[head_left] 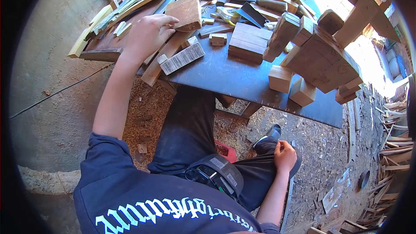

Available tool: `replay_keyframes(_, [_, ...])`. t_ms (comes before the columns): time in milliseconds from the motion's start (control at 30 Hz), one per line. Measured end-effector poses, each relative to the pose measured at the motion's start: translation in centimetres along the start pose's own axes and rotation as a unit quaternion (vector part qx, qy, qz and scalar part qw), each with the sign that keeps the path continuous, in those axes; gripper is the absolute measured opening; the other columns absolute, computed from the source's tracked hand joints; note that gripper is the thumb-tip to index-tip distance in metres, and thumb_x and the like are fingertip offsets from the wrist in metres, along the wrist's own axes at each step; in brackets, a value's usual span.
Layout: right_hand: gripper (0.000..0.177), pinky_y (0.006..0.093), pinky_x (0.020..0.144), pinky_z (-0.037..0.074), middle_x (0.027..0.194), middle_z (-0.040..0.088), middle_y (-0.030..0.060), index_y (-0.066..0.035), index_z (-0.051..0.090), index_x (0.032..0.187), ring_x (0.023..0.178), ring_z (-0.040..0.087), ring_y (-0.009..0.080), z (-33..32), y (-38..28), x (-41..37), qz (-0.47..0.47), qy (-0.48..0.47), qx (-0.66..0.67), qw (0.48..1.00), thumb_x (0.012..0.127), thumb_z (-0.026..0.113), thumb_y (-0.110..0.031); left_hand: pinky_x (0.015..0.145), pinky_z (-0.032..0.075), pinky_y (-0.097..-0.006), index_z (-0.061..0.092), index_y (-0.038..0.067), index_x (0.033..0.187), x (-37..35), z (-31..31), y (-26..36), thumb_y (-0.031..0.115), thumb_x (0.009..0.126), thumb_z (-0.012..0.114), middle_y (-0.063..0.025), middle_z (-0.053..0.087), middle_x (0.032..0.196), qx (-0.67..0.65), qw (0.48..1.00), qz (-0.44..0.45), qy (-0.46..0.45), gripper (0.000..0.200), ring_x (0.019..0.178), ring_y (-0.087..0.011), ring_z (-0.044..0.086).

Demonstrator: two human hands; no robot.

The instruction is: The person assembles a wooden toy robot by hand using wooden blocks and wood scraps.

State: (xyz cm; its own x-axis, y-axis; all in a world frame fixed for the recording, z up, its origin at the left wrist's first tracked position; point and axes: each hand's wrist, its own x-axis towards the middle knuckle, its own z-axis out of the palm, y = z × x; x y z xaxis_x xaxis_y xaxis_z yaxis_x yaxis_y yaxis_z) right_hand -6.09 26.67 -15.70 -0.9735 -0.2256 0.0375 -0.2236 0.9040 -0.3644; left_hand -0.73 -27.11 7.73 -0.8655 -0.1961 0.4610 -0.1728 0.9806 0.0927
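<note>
At the left end of the dark worktable [216, 76], my left hand [151, 30] grips the left edge of a thick, square-faced wooden block [184, 12] with its fingers and thumb. Below the block are a wooden strip [152, 71] and a grey, weathered wood piece [182, 58]. My right hand [285, 156] rests on my knee, its fingers loosely bent and holding nothing.
A laminated block [248, 41], small cubes [280, 78] and a large wooden assembly [323, 58] stand on the table. Scraps and tools crowd its far side. Thin strips [130, 8] lie at the left. Shavings [145, 104] cover the ground below, with offcuts [396, 156] piled at the right.
</note>
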Motion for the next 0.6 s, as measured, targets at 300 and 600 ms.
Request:
replay_keyframes(300, [0.018, 0.0439, 0.075, 0.057, 0.089, 0.078, 0.0105, -0.011, 0.079, 0.097, 0.084, 0.075, 0.0322, -0.2, -0.3, 0.1, 0.001, 0.004, 0.009, 1.0, 0.096, 0.069, -0.025, 0.093, 0.056, -0.0404, 0.072, 0.001, 0.122, -4.3, -0.8, 6.9, 0.021, 0.082, 0.085, -0.0164, 0.074, 0.113, 0.043, 0.992, -0.013, -0.116, 0.047, 0.105, -0.032, 0.072])
replay_keyframes(600, [0.016, 0.0474, 0.077, 0.057, 0.089, 0.075, 0.0114, -0.011, 0.076, 0.093, 0.087, 0.074, 0.0336, -0.2, 0.2, -0.5, 0.006, 0.001, 0.015, 1.0, 0.095, 0.069, -0.024, 0.086, 0.056, -0.0408, 0.074, 0.002, 0.124, -2.5, -7.3, 13.7, 0.002, 0.077, 0.082, -0.0128, 0.072, 0.112, -0.116, 0.98, 0.101, 0.123, 0.048, 0.095, -0.0313, 0.071])
